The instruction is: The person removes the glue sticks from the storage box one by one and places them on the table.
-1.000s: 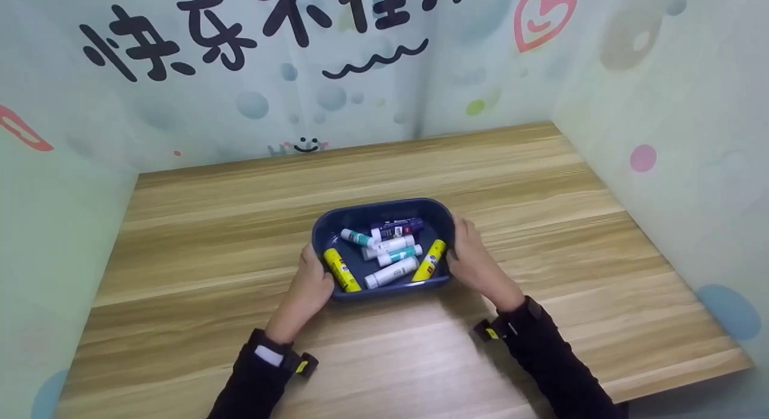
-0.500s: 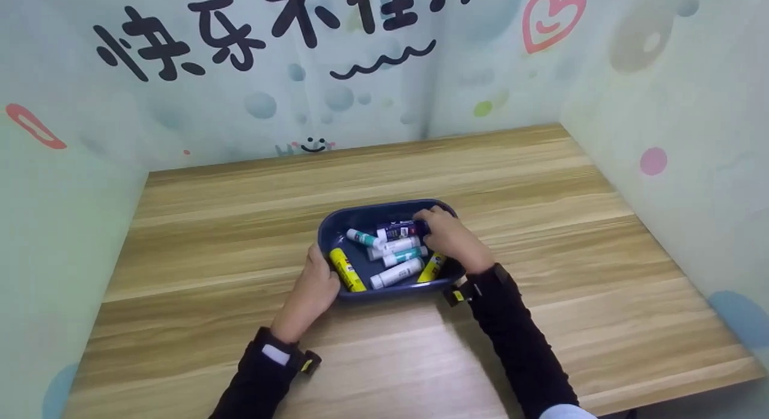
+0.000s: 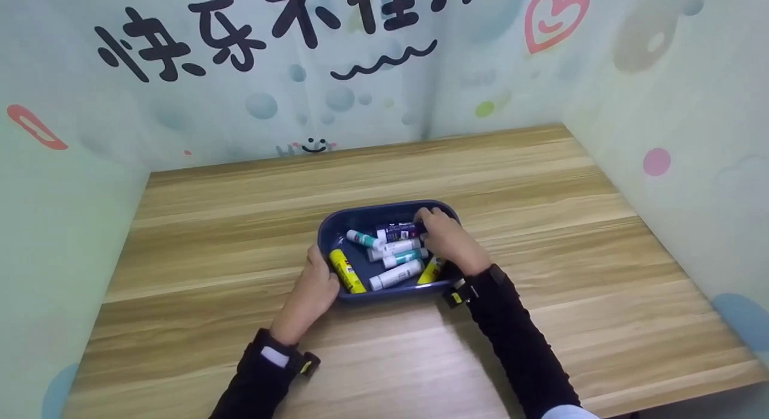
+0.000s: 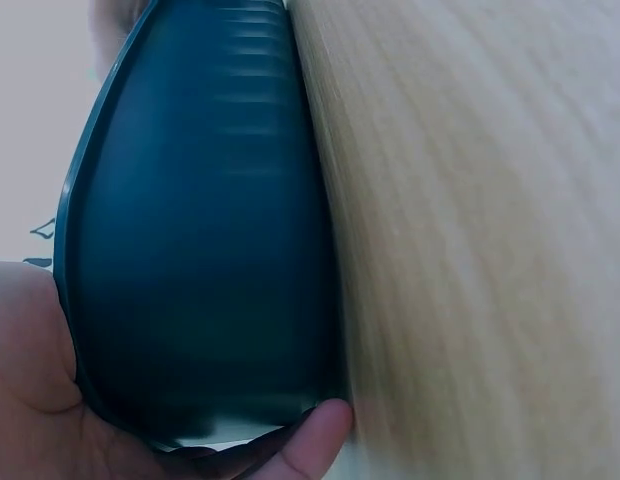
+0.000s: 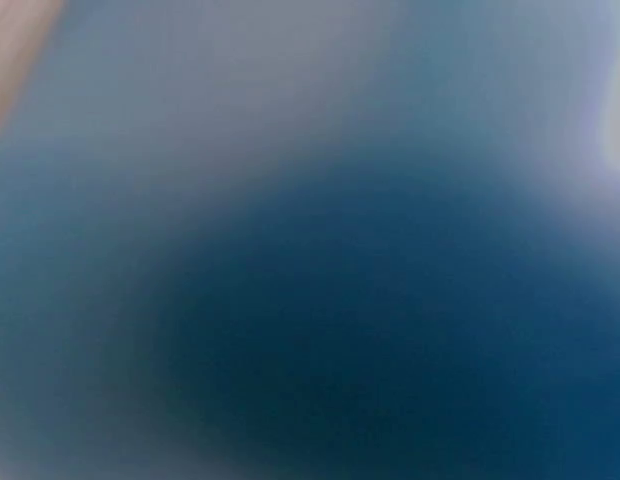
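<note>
A dark blue tray (image 3: 336, 223) sat on the wooden table (image 3: 541, 226), near the middle and a bit toward the person. Inside it lay a small pile of glue sticks and tubes.

The left hand (image 3: 312, 290) held the tray at its near left corner. In the left wrist view the thumb and palm (image 4: 50, 400) pressed against the rim of the tray (image 4: 200, 240), and one fingertip showed under the bottom edge — so the fingers were curled around that corner.

The right hand (image 3: 447, 241) was inside the tray, on its right side. Its fingers were bent down over the far end of a dark purple tube (image 3: 396, 231) by the back wall. They touched the tube, but I could not tell if they were clamped on it or only resting on it. The right wrist view was just a blue blur and showed nothing clear.

A yellow stick (image 3: 346, 270) lay along the left side of the tray, just beside the left hand. Another yellow stick (image 3: 431, 270) poked out from under the right wrist. Between them lay three white tubes with green ends (image 3: 396, 263), side by side and tilted the same way. A small green and white tube (image 3: 362, 238) lay near the back left.

Both arms wore black sleeves (image 3: 516, 341). Pale walls with black writing (image 3: 180, 40) and a pink heart (image 3: 550, 19) stood around the table.
</note>
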{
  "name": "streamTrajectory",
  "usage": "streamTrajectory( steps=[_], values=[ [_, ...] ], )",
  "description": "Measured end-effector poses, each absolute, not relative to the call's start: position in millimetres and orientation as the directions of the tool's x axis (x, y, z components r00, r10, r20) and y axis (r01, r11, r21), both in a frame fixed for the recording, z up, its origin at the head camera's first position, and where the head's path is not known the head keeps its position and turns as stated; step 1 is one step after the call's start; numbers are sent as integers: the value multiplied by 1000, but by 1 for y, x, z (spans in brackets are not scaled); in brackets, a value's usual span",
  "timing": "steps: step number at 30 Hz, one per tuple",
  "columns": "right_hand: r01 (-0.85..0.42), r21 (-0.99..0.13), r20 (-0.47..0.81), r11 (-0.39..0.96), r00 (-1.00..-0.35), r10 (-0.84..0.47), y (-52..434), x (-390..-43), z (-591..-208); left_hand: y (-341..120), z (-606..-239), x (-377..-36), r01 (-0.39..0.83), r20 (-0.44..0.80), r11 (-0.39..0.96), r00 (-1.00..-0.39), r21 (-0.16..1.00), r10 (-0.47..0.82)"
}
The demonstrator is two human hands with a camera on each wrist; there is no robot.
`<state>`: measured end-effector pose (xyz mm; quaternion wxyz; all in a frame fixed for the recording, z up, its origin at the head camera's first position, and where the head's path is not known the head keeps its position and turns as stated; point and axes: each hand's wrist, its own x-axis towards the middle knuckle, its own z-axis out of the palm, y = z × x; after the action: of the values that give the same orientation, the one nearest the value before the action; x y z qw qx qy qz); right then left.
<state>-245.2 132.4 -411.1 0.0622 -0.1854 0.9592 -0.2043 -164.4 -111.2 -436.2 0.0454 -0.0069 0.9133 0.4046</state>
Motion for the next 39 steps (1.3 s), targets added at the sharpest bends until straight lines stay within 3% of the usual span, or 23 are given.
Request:
streamTrajectory(
  steps=[11,19,23,26,28,31,39],
  values=[
    [-421,-631,74,651,-869,-490,127,-243,-400,-111,-436,-165,-50,-82,702,-997,710,12],
    [-330,-772,121,543,-915,-384,119,-242,-397,-109,-434,-162,-32,-41,697,-999,716,-3],
    [-196,-950,118,241,-946,-302,122,-243,-392,-110,-434,-162,-32,-47,690,-999,723,3],
    [-104,-995,103,-12,-957,-272,128,-243,-387,-111,-435,-163,-40,-71,689,-997,723,17],
    [-68,-994,88,-87,-965,-246,133,-244,-383,-111,-436,-164,-39,-77,691,-997,722,24],
    [-52,-997,63,-57,-976,-211,143,-244,-378,-112,-437,-164,-37,-78,692,-997,721,28],
    [4,-900,-77,435,-985,-151,180,-249,-373,-110,-437,-163,-54,-80,695,-997,717,5]
  ],
)
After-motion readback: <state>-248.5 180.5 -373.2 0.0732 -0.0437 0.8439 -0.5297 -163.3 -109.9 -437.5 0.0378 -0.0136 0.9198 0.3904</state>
